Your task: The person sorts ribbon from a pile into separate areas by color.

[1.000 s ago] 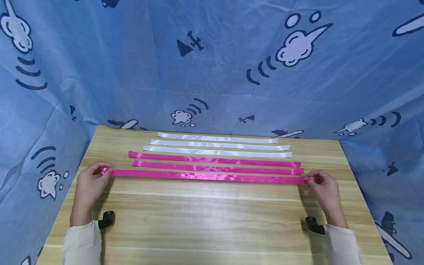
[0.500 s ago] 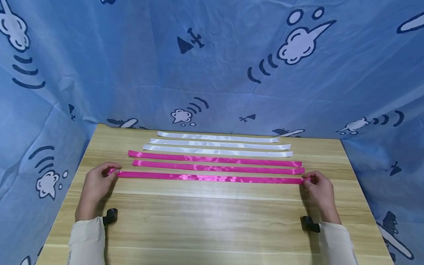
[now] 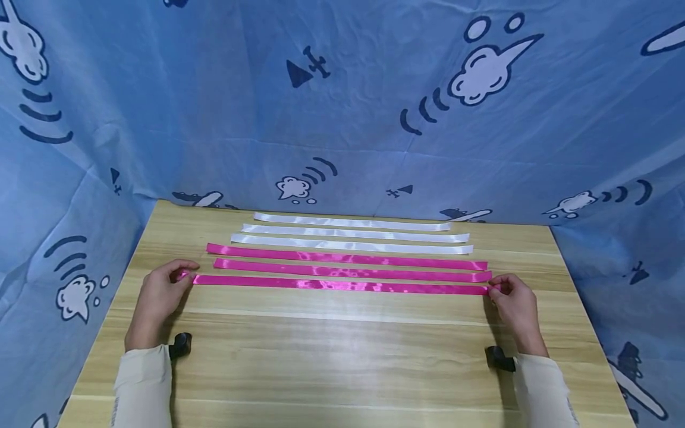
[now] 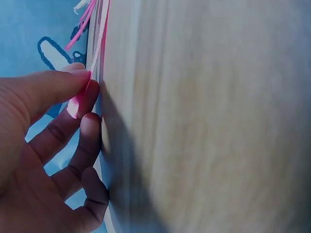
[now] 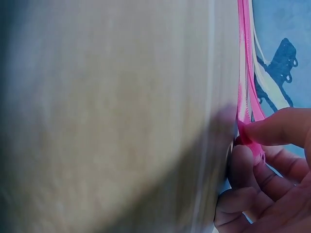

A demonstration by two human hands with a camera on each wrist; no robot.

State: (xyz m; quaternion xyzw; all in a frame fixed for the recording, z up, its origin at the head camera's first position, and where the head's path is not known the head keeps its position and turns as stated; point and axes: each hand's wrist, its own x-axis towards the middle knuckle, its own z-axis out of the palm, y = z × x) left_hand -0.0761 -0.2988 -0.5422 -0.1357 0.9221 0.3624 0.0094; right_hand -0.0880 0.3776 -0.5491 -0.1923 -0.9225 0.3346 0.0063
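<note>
A long pink ribbon [image 3: 342, 286] stretches across the table between both hands, nearest the person of all the ribbons. Its left end is pinched between thumb and finger of my left hand [image 3: 160, 297], with a short pink tail [image 4: 74, 107] showing past the thumb in the left wrist view. The right end is pinched by my right hand [image 3: 518, 306]; in the right wrist view the thumb presses the pink ribbon [image 5: 242, 97] against the fingers. Just behind lie two more pink ribbons, one nearer [image 3: 342, 271] and one farther [image 3: 342, 258], flat and roughly parallel.
Three white ribbons [image 3: 350, 244] lie in parallel rows toward the back of the wooden table [image 3: 342, 368]. A blue patterned cloth [image 3: 342, 119] hangs behind the table and along both sides. Black wrist mounts [image 3: 181, 345] stick out inward from the sleeves.
Both hands have moved inward, the left to the right and the right slightly to the left, still pinching the pink ribbon. The other ribbons stay put.
</note>
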